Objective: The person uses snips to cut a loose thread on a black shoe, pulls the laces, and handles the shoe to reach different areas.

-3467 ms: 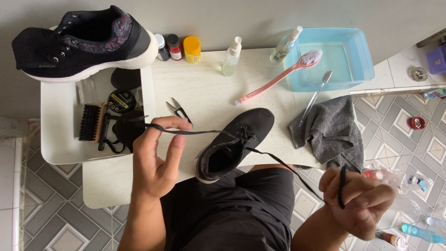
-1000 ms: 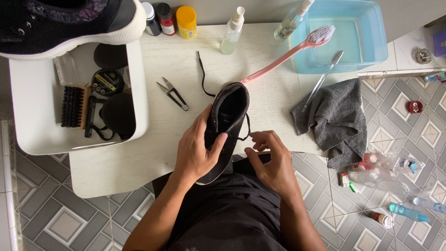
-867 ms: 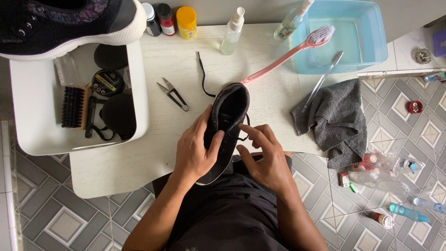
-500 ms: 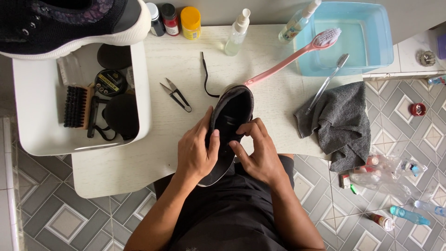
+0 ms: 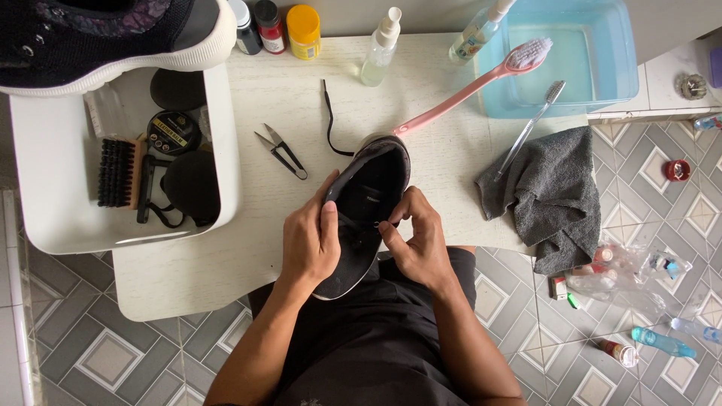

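hands meet on the black shoe (image 5: pixel 368 203), which lies at the near edge of the white table (image 5: pixel 226 256) with its toe over the person's lap and its heel toward the pink long-handled brush (image 5: pixel 474 86). left hand (image 5: pixel 310 239) is wrapped around the shoe's left side, thumb laid over the upper. right hand (image 5: pixel 420 239) has its fingers curled and pinched at the lace area just inside the opening; whether it actually grips a lace there is too small to tell. half a second ago the right fingers sat in much the same spot, so little has changed since then. a second ago that hand was lower, at the shoe's right edge, and some seconds ago both hands were spread wide, stretching a lace out from the shoe. now a loose black lace (image 5: pixel 329 120) lies on the table beyond the heel, near the small snips (image 5: pixel 282 150). grey cloth (image 5: pixel 549 195) hangs off the table's right edge. white tray (image 5: pixel 226 150) on the left holds a bristle brush (image 5: pixel 116 171), with a second black shoe (image 5: pixel 113 34) resting across its far rim.
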